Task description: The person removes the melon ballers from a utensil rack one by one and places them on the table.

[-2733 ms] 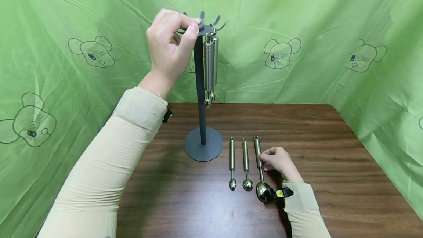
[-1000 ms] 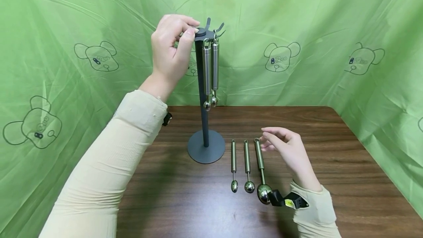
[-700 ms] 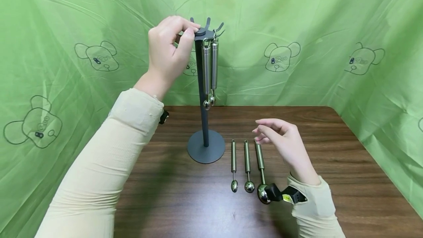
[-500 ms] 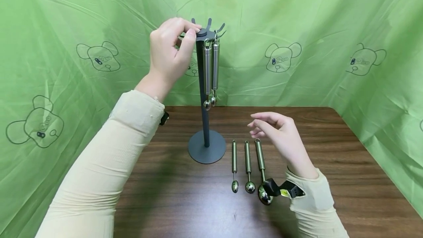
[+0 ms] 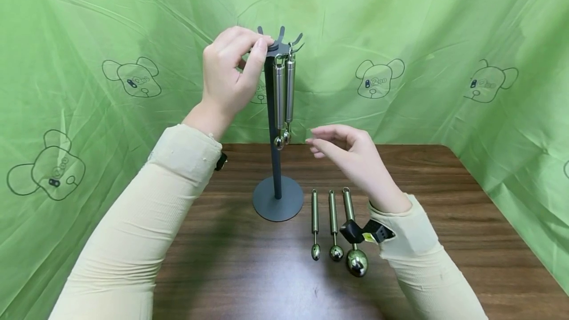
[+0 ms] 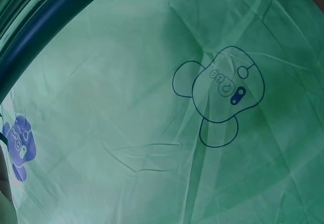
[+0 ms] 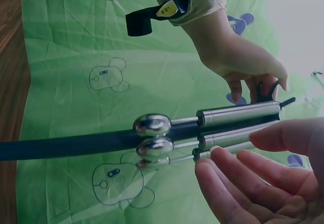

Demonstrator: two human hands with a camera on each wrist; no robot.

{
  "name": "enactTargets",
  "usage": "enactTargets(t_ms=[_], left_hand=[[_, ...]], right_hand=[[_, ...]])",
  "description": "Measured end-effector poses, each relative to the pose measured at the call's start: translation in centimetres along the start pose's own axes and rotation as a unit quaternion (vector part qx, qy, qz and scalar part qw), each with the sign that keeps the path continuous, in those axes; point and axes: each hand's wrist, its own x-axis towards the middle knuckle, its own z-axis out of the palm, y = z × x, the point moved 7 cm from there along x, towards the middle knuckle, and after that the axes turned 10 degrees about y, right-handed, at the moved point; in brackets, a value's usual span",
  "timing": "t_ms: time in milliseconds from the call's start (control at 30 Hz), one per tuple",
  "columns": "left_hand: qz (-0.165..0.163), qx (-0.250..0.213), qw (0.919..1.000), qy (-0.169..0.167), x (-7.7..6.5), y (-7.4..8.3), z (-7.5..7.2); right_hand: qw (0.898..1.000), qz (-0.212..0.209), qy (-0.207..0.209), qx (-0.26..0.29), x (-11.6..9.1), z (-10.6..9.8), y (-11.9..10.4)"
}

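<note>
My left hand (image 5: 233, 70) pinches the top hub of a dark grey hook stand (image 5: 275, 162), thumb and fingers at its round cap. Steel melon ballers (image 5: 279, 95) hang from the hooks by ring ends, bowls down. Two show in the head view; the right wrist view shows three hanging bowls (image 7: 152, 124). My right hand (image 5: 346, 154) is raised to the right of these bowls, fingers loosely curved with nothing in them. On the table lie a melon baller with a small oval bowl (image 5: 315, 223), one with a round bowl (image 5: 336, 252) and a larger scoop (image 5: 357, 263).
The brown wooden table (image 5: 444, 241) bears the stand's round base (image 5: 266, 206) left of the lying tools. Green printed curtains (image 5: 329, 9) enclose the back and sides. Bare upturned hooks (image 5: 282, 33) rise near the left hand.
My right hand has left the large scoop's handle on the table and risen leftward toward the hanging melon ballers. My left hand has stayed at the stand's top.
</note>
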Motion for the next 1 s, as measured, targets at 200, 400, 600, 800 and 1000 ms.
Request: enactTargets(t_ms=[200, 400, 600, 800, 1000], left_hand=[[0.003, 0.001, 0.9999, 0.012, 0.0, 0.1, -0.1], [-0.003, 0.009, 0.9998, 0.016, 0.1, 0.1, 0.0], [-0.012, 0.012, 0.9996, 0.023, 0.1, 0.1, 0.0], [-0.018, 0.01, 0.9994, 0.027, 0.0, 0.0, 0.1], [-0.022, 0.003, 0.9992, 0.034, 0.1, 0.0, 0.1]], right_hand=[[0.999, -0.021, -0.007, 0.036, 1.4, 1.1, -1.8], [0.998, -0.045, -0.004, 0.05, 2.8, 2.3, -3.1], [0.998, -0.059, 0.016, 0.011, 3.9, 3.1, -4.2], [0.998, -0.066, 0.021, -0.011, 4.5, 3.7, -4.7], [0.997, -0.071, 0.028, 0.004, 4.6, 4.0, -5.0]])
